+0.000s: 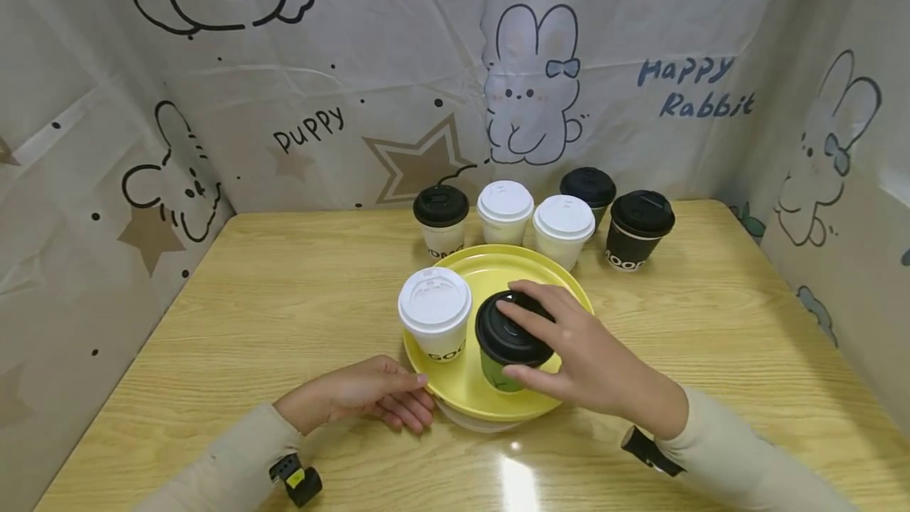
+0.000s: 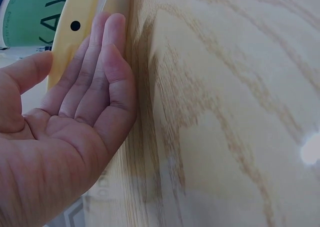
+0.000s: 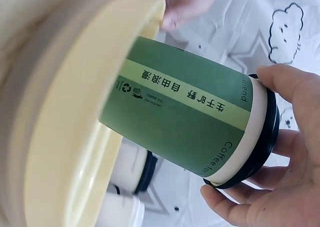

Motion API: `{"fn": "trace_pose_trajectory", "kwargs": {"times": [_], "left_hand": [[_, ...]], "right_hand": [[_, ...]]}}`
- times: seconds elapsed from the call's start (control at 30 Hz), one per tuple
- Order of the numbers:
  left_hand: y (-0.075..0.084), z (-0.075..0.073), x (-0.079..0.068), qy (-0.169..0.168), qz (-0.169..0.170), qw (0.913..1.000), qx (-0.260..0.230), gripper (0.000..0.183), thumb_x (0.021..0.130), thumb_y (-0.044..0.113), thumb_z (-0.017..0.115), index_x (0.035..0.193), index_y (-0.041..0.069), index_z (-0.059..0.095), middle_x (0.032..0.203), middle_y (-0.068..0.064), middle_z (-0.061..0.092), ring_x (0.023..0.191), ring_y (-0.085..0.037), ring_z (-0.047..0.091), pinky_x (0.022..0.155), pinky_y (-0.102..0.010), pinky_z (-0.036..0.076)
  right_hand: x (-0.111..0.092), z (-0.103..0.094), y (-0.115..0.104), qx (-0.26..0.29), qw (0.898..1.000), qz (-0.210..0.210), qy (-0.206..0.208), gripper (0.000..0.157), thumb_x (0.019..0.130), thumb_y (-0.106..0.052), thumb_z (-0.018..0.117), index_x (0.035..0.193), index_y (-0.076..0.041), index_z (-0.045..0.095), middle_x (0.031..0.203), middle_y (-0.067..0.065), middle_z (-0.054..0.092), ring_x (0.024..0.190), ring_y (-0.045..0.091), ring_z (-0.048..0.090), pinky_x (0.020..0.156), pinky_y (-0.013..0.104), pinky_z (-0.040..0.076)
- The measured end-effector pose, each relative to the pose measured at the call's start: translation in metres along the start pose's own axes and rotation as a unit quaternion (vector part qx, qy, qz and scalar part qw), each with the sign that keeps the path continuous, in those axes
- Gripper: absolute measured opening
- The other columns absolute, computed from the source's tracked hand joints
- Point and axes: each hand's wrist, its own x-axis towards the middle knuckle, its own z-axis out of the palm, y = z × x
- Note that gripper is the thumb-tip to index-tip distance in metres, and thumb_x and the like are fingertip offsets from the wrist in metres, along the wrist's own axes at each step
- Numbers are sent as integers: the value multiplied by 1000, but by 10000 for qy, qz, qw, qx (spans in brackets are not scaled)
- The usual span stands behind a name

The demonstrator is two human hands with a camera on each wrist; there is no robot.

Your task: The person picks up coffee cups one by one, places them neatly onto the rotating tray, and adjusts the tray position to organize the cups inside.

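Observation:
My right hand (image 1: 579, 346) grips a green paper coffee cup (image 3: 175, 107) by its black lid (image 1: 508, 334), fingers and thumb spread round the lid's edge. The cup stands upright over the round yellow tray (image 1: 462, 401), its bottom within the tray's rim. To its left on the tray stands a white-lidded coffee cup (image 1: 435, 314). My left hand (image 1: 377, 393) lies at the tray's near left edge, palm turned up and fingers extended in the left wrist view, the thumb tip right at the rim. Nothing is in that palm.
Behind the tray stand a black-lidded white cup (image 1: 441, 220), two white-lidded cups (image 1: 505, 212), and two more black-lidded cups (image 1: 640, 227) at the right. A pale round base (image 1: 479, 421) shows under the tray on the wooden table (image 1: 284, 291). Printed cloth (image 1: 419, 62) encloses the table's back and sides.

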Motion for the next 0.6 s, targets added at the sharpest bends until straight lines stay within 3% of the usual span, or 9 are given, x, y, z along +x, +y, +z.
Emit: {"fn": "trace_pose_trajectory", "kwargs": {"times": [0.17, 0.6], "left_hand": [[0, 0, 1, -14, -17, 10000, -24, 46, 100, 32, 48, 108, -10, 64, 96, -14, 73, 83, -16, 71, 66, -23, 54], [1, -1, 1, -127, 1, 9999, -4, 47, 101, 33, 48, 108, -10, 64, 95, -13, 73, 83, -16, 71, 65, -22, 54]], "right_hand": [[1, 11, -7, 98, 9997, -197, -96, 62, 87, -47, 67, 136, -13, 52, 142, 14, 42, 128, 28, 43, 100, 47, 43], [-2, 23, -14, 44, 9996, -221, -188, 63, 87, -50, 65, 138, -16, 51, 143, 15, 42, 130, 28, 42, 101, 46, 43]]}}
